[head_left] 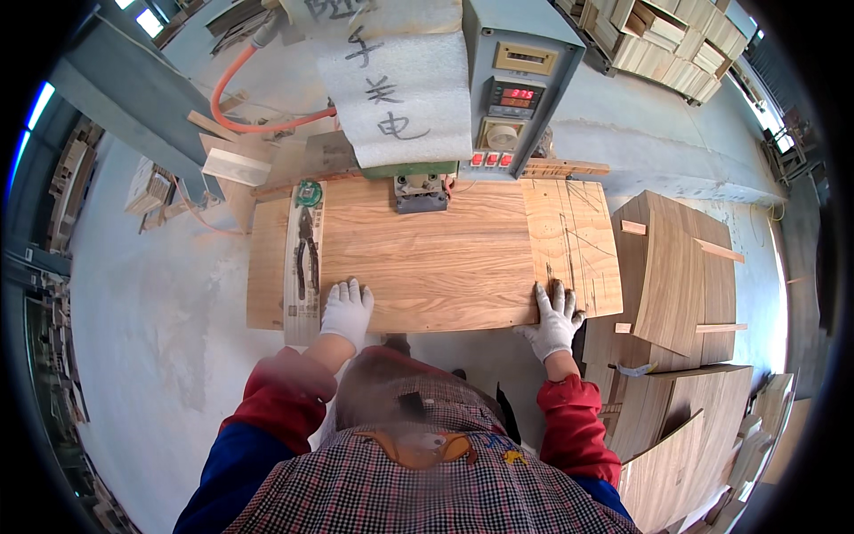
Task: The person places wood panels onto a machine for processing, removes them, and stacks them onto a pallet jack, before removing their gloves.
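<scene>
A brown wood-grain board (427, 258) lies flat under the press head (421, 192) of a machine. My left hand (347, 311), in a white glove, rests on the board's near left part with its fingers stretched forward. At the near right, my right hand (553, 322) spreads its fingers where the board meets a paler wood piece (578, 254) with dark pencil-like lines; its glove has darkened fingertips. Left of the board, dark-handled pliers (308, 254) lie on a pale printed strip (305, 307). A round green object (309, 192) sits at that strip's far end.
Behind the board stands a grey control box (516, 89) with a red display and red switches. A white sheet (400, 98) with handwriting hangs beside it. An orange hose (236, 76) curves at the far left. Stacked wood panels (680, 276) stand on the right, separated by small strips.
</scene>
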Demonstrator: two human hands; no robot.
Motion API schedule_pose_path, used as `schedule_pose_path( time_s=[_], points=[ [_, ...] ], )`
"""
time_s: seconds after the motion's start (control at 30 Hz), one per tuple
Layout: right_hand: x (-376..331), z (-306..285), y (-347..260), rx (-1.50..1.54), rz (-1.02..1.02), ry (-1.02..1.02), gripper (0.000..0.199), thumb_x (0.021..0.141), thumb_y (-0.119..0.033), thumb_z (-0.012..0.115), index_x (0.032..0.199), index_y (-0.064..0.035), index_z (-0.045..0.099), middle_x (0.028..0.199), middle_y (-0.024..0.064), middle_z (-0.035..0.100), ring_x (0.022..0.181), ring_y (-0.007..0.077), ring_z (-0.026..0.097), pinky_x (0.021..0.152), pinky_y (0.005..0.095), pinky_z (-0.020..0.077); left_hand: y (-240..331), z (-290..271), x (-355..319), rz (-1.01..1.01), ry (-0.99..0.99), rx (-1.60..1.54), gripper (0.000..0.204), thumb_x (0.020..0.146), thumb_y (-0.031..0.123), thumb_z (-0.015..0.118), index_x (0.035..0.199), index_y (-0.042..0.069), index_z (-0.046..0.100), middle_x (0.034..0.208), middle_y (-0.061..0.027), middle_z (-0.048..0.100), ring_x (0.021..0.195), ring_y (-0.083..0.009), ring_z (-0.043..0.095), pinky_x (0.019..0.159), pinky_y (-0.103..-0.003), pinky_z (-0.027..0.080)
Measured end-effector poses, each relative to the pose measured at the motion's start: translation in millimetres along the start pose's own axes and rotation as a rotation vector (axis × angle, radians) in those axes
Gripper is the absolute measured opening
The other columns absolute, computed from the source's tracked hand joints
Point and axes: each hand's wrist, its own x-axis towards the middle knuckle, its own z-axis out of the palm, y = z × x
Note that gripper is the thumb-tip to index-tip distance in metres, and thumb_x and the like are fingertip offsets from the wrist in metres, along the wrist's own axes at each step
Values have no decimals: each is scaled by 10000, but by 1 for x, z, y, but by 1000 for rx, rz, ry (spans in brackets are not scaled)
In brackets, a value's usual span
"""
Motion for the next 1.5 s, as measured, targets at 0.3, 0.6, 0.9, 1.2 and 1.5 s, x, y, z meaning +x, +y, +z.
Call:
schedule_pose_path(
  time_s=[0.3, 0.6, 0.9, 1.2, 1.5],
  points=[
    [-1, -1, 1, 24, -10, 6, 960, 637, -438, 805, 1453, -282, 324, 1557, 98, 163, 1423, 381, 115, 1085, 639, 116, 2, 1, 1, -17, -12, 15, 812, 704, 261, 713, 1366, -16, 334, 1414, -281, 349, 1304, -397, 375, 1117, -455, 254],
    [-2, 0, 2, 18, -20, 11, 946, 636, -461, 800, 1445, -290, 339, 1555, 101, 172, 1424, 370, 127, 1085, 644, 116, 1, 5, 1, -11, 39, 39, 712, 744, 231, 653, 1349, -9, 364, 1387, -279, 388, 1268, -393, 417, 1095, -465, 282],
    [-4, 3, 0, 10, -29, 28, 947, 659, -467, 783, 1457, -267, 315, 1549, 102, 192, 1430, 348, 124, 1091, 637, 111, -6, -1, -3, 65, 94, 43, 591, 787, 208, 588, 1312, -13, 428, 1345, -280, 442, 1210, -395, 470, 1061, -478, 323],
    [-30, 37, 12, 288, 184, 210, 828, 758, -324, 677, 1460, -142, 276, 1504, 178, 255, 1396, 371, 208, 1077, 608, 202, 33, 11, 6, 287, 331, 67, 605, 765, 273, 624, 1264, -40, 485, 1251, -304, 509, 1113, -419, 523, 1008, -498, 368],
    [-52, 127, -58, 1933, 476, 194, 554, 840, -419, 684, 1222, -47, 530, 1114, 111, 608, 973, 239, 596, 816, 378, 502, 108, -40, 43, 985, 45, -788, 423, 812, 341, 628, 1105, 37, 646, 1115, -173, 647, 1011, -298, 630, 899, -403, 480]
  ],
)
